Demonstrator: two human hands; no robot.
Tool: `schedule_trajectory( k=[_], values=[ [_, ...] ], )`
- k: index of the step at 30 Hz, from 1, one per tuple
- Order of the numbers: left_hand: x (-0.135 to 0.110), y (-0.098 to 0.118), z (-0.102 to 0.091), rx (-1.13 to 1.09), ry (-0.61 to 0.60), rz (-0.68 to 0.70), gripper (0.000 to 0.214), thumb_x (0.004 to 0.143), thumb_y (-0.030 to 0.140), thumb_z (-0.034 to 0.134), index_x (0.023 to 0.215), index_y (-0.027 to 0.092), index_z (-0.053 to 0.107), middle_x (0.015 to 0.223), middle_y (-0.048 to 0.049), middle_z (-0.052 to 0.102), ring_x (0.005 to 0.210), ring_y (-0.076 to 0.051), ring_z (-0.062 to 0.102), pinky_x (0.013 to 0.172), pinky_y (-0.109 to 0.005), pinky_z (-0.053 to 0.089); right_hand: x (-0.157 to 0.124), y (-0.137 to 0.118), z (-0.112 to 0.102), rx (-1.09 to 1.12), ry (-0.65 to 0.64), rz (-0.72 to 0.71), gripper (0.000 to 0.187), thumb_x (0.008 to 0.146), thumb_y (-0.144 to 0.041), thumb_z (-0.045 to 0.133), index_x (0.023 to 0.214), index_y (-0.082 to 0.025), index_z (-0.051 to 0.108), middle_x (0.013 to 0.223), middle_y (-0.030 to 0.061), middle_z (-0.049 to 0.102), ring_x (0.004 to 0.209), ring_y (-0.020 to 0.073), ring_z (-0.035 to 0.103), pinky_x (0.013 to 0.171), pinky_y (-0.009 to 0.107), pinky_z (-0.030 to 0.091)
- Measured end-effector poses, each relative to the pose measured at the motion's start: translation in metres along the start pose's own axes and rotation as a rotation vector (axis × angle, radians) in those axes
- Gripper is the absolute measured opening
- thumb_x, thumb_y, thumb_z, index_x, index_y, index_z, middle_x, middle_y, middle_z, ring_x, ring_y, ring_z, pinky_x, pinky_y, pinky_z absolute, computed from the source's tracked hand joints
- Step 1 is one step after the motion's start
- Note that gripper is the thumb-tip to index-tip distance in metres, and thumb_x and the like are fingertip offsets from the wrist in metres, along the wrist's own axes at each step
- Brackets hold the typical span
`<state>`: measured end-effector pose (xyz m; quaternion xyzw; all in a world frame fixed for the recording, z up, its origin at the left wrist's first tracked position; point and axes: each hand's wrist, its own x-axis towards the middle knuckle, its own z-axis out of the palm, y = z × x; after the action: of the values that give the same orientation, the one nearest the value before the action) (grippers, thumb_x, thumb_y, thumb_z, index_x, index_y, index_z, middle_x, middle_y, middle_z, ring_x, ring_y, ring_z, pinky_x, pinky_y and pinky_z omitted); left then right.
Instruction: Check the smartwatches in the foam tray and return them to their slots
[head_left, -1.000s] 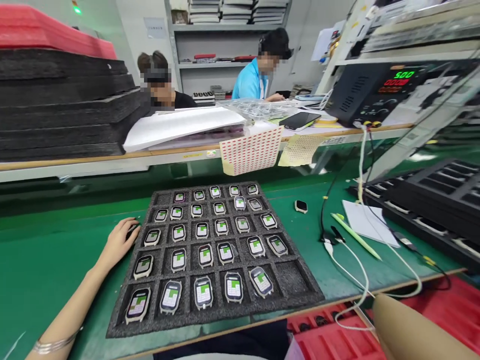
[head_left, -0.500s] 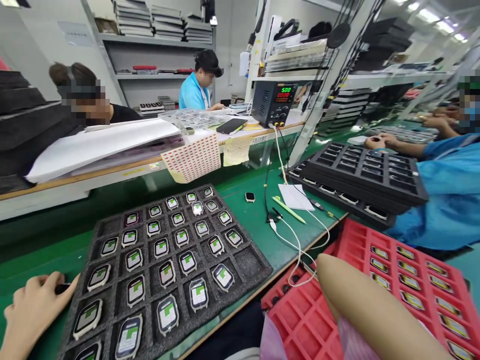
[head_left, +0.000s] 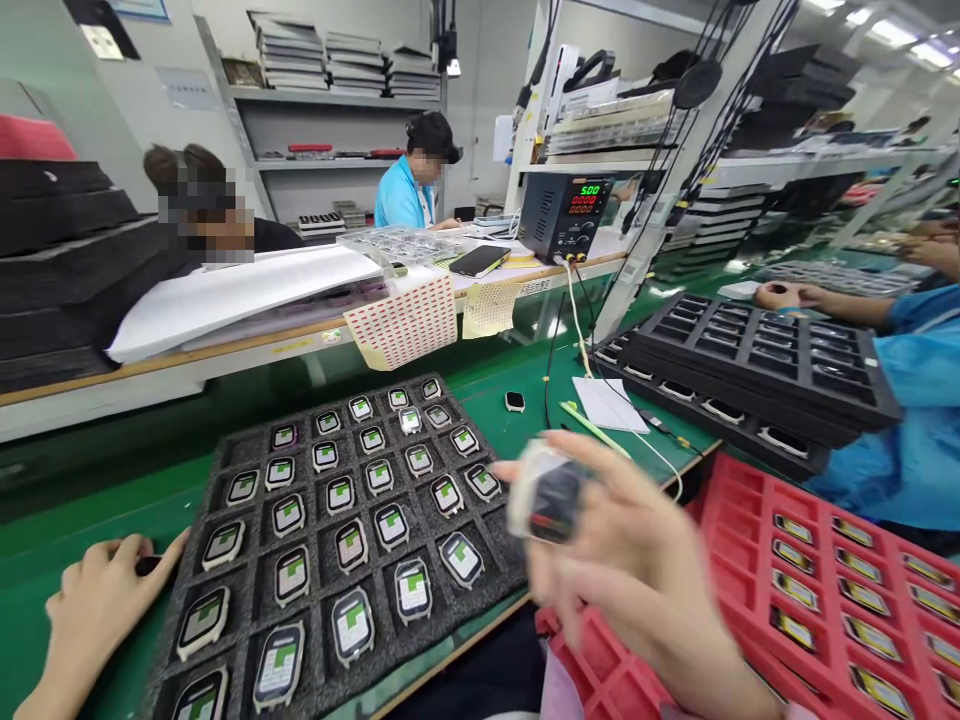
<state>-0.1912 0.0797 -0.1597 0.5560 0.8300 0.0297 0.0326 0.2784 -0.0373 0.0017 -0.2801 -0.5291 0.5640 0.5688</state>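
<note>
A black foam tray (head_left: pixel 495 570) lies on the green table, its pockets filled with several smartwatch bodies (head_left: pixel 352 625) showing lit green-and-white screens. My left hand (head_left: pixel 105 600) rests at the tray's left edge, fingers curled around a small dark object (head_left: pixel 147 565). My right hand (head_left: pixel 637 580), blurred by motion, is raised over the tray's right corner and pinches a smartwatch body (head_left: pixel 547 495) with a dark screen. A red tray (head_left: pixel 720 510) with more watch bodies sits at the lower right.
Stacked black trays (head_left: pixel 750 360) lie at the right, where a person in blue reaches over them. A loose watch (head_left: pixel 514 402), a green pen (head_left: pixel 592 428), white paper and cables lie beyond the foam tray. A power supply (head_left: pixel 566 215) and two seated people are at the back bench.
My right hand has come up from the red tray with a watch body pinched in its fingers. The camera has turned slightly left. My left hand stays at the tray's edge.
</note>
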Motion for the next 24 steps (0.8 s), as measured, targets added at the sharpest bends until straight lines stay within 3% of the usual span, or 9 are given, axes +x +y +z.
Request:
schedule_trajectory(
  k=[3, 7, 12, 15, 18, 24],
  values=[
    [-0.001, 0.002, -0.002, -0.013, 0.012, -0.008, 0.052, 0.081, 0.068, 0.031, 0.091, 0.023, 0.054, 0.113, -0.0141, 0.045, 0.11, -0.042, 0.042, 0.089, -0.056, 0.039, 0.031, 0.037, 0.0, 0.074, -0.031, 0.084, 0.049, 0.083, -0.017, 0.068, 0.127, -0.022, 0.047, 0.115, 0.0145, 0.062, 0.062, 0.0143, 0.066, 0.038, 0.017, 0.049],
    [-0.004, 0.003, -0.005, 0.001, 0.023, 0.003, 0.055, 0.082, 0.068, 0.031, 0.094, 0.02, 0.055, 0.114, -0.0152, 0.045, 0.111, -0.042, 0.041, 0.091, -0.056, 0.039, 0.036, 0.067, 0.0, 0.074, -0.069, 0.171, 0.045, 0.08, -0.016, 0.069, 0.122, -0.018, 0.051, 0.108, 0.0149, 0.066, 0.061, 0.0152, 0.067, 0.041, 0.017, 0.049],
    [-0.003, 0.001, -0.005, 0.012, 0.009, -0.009, 0.056, 0.082, 0.069, 0.03, 0.094, 0.02, 0.056, 0.115, -0.0149, 0.045, 0.111, -0.042, 0.042, 0.09, -0.057, 0.039, 0.035, 0.068, 0.0, 0.082, -0.087, 0.153, 0.038, 0.082, -0.019, 0.066, 0.118, -0.016, 0.054, 0.101, 0.013, 0.067, 0.055, 0.0133, 0.065, 0.038, 0.015, 0.043],
    [-0.003, -0.001, -0.004, 0.021, 0.007, -0.015, 0.058, 0.081, 0.07, 0.03, 0.096, 0.02, 0.057, 0.116, -0.0157, 0.044, 0.112, -0.042, 0.041, 0.091, -0.057, 0.038, 0.038, 0.071, 0.003, -0.013, -0.019, 0.15, 0.027, 0.084, -0.021, 0.066, 0.11, -0.016, 0.059, 0.082, 0.0062, 0.067, 0.045, 0.0088, 0.059, 0.035, 0.013, 0.037],
    [-0.003, -0.002, -0.004, 0.017, 0.011, -0.01, 0.059, 0.081, 0.07, 0.03, 0.096, 0.02, 0.057, 0.116, -0.0159, 0.045, 0.113, -0.042, 0.041, 0.092, -0.056, 0.038, 0.04, 0.075, 0.005, -0.056, 0.02, 0.149, 0.023, 0.083, -0.021, 0.069, 0.104, -0.017, 0.062, 0.067, -0.0002, 0.061, 0.042, 0.0072, 0.055, 0.037, 0.014, 0.038],
    [-0.004, 0.0, -0.006, 0.002, 0.007, -0.021, 0.055, 0.08, 0.069, 0.033, 0.093, 0.02, 0.057, 0.116, -0.0162, 0.047, 0.111, -0.043, 0.042, 0.089, -0.057, 0.04, 0.04, 0.075, 0.002, 0.023, -0.038, 0.168, 0.02, 0.088, -0.026, 0.061, 0.105, -0.017, 0.064, 0.071, 0.0025, 0.063, 0.041, 0.0094, 0.058, 0.033, 0.014, 0.035]
  ],
)
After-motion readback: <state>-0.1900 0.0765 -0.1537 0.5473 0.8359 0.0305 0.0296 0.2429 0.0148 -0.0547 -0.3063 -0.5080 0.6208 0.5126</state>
